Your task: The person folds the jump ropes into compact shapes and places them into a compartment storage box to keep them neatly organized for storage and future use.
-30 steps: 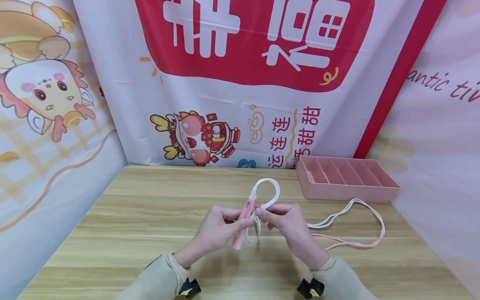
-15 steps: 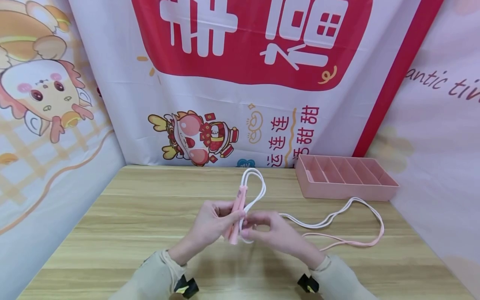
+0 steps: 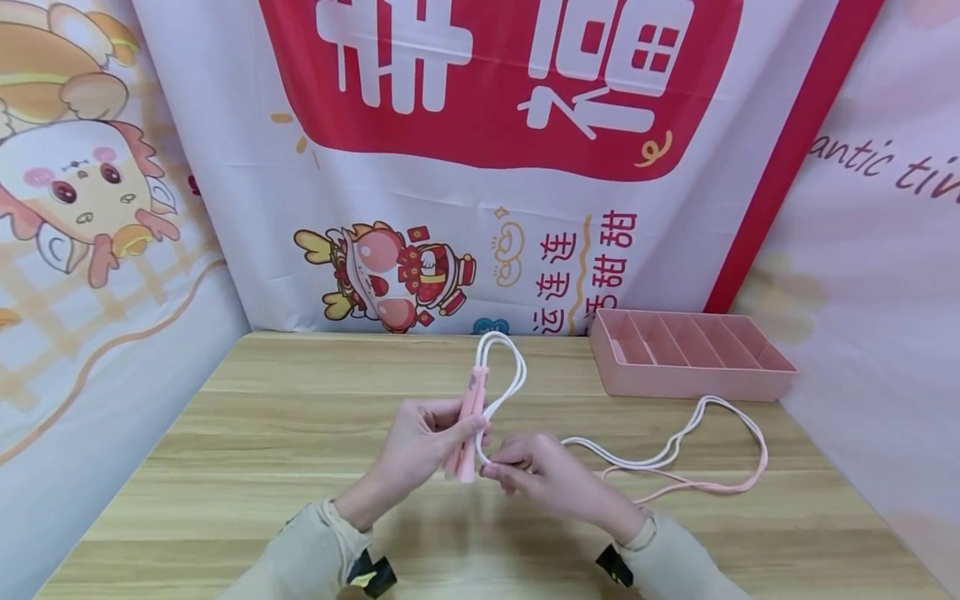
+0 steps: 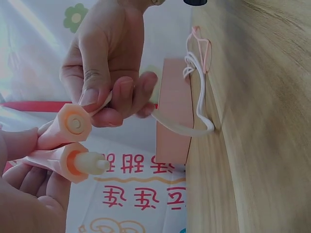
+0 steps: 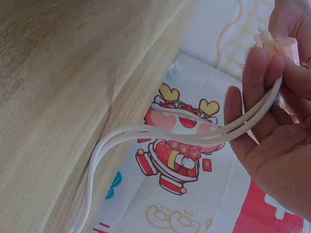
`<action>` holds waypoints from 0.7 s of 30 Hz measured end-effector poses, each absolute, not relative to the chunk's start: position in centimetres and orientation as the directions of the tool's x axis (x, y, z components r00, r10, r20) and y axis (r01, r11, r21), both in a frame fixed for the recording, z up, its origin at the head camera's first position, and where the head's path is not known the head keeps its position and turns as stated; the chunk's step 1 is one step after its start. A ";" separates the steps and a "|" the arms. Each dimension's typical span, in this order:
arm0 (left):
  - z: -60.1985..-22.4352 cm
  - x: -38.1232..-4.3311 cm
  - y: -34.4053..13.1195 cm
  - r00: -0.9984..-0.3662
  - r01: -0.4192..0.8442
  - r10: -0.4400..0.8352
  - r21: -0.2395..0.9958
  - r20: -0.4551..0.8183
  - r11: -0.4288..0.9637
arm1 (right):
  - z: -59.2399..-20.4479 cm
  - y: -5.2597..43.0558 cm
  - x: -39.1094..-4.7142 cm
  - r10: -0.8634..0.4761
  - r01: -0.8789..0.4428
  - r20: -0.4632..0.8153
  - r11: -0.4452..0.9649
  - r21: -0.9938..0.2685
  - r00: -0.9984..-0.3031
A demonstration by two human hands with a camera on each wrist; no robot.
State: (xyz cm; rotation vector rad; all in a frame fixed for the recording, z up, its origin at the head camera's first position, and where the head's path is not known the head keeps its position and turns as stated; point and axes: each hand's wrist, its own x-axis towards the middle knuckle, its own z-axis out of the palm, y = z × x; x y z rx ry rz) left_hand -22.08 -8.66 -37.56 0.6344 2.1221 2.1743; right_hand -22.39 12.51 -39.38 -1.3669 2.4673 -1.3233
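Two pink jump rope handles [image 3: 471, 402] stand side by side, tilted, in the left hand [image 3: 416, 440], which grips them between thumb and fingers. White rope [image 3: 521, 377] leaves their tops, arches over in a loop and comes down to the right hand [image 3: 553, 477]. There the right thumb and fingers pinch the doubled cord close beside the handles. In the left wrist view, the handle ends [image 4: 75, 124] face the camera, and a pale tip sticks out of one. The right wrist view shows two white cords [image 5: 189, 138] running across the right fingers and trailing down.
More of the rope, turning from white to pink [image 3: 759, 462], lies curved on the wooden table [image 3: 300, 400] at the right. Behind it, a pink divided box [image 3: 697, 385] stands near the back right edge. Printed cloth [image 3: 420, 192] hangs along the back and sides.
The left hand has shifted slightly left with the handles, which now stand more upright. The right hand has moved down along the cord, and the small loop below the hands has gone.
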 end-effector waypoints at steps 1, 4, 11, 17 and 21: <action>-37.6 -22.1 -8.7 -0.914 0.260 0.307 0.964 0.266 -0.061 | -39.4 12.5 -22.4 -0.702 -0.685 0.355 0.256 -0.682 -0.617; -37.5 -22.1 -8.8 -0.905 0.293 0.316 0.956 0.287 -0.028 | -39.4 12.3 -22.3 -0.696 -0.695 0.366 0.266 -0.667 -0.618; -37.6 -22.5 -9.4 -0.855 0.403 0.390 0.911 0.342 0.085 | -38.5 13.6 -22.7 -0.740 -0.783 0.363 0.346 -0.518 -0.567; -37.4 -22.6 -9.7 -0.842 0.465 0.397 0.863 0.364 0.195 | -36.5 16.1 -23.3 -0.819 -0.834 0.307 0.326 -0.445 -0.484; -37.8 -22.5 -9.3 -0.806 0.555 0.420 0.780 0.418 0.290 | -35.0 17.6 -23.2 -0.814 -0.858 0.340 0.331 -0.392 -0.470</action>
